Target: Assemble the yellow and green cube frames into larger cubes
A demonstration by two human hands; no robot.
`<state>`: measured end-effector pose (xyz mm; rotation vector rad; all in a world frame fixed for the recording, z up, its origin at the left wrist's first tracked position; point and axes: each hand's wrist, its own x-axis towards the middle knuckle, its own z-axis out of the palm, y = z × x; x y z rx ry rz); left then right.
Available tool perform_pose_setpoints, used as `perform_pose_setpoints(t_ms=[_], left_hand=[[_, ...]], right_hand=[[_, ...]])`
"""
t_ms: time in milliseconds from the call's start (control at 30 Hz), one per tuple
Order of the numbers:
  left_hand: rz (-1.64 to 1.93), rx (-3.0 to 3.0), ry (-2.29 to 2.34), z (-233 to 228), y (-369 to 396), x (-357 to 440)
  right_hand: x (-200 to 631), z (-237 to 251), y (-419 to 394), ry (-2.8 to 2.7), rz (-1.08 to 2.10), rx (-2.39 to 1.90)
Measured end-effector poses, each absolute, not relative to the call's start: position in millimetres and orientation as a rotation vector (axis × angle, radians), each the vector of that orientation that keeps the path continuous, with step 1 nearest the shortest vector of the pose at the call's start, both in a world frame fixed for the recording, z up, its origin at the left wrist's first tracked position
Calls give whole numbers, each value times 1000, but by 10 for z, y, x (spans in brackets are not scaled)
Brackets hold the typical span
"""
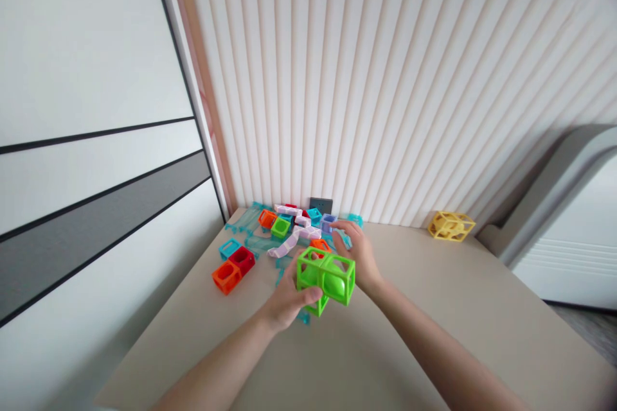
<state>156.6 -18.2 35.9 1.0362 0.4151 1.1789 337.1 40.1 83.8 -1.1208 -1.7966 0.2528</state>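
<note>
My left hand [292, 298] is closed round a joined piece of bright green open-frame toy blocks [330, 276], with its thumb across the front. Rounded green shapes sit inside the frames. Farther back, my right hand [354, 247] has its fingers apart and reaches toward a lilac-blue frame block [328, 223]. Its fingertips lie right by that block; whether they touch it I cannot tell. Near the hands are an orange block [319, 246], partly hidden behind the green piece, and a bent pale-pink track [286, 245].
At the left lie an orange block [226, 277], a red block [242, 259] and a light-blue block [229, 248]. A lighter green block [280, 227] rests among translucent teal track pieces [260, 244]. A yellow frame block [451, 226] stands by the ribbed wall [366, 77].
</note>
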Motion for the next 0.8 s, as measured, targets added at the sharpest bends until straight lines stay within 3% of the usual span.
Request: perform_pose_setpoints(t_ms=[167,333,800], left_hand=[[1038,1060,309,411,-271,1585],[1034,1029,308,430,-283,1580],[1057,1012,316,404,-272,1603]], right_hand=[[2733,1105,854,-2282,165,-1247],[2218,1008,966,-2429,142,-1280],[2211,887,1012,-2478,109,-1462]])
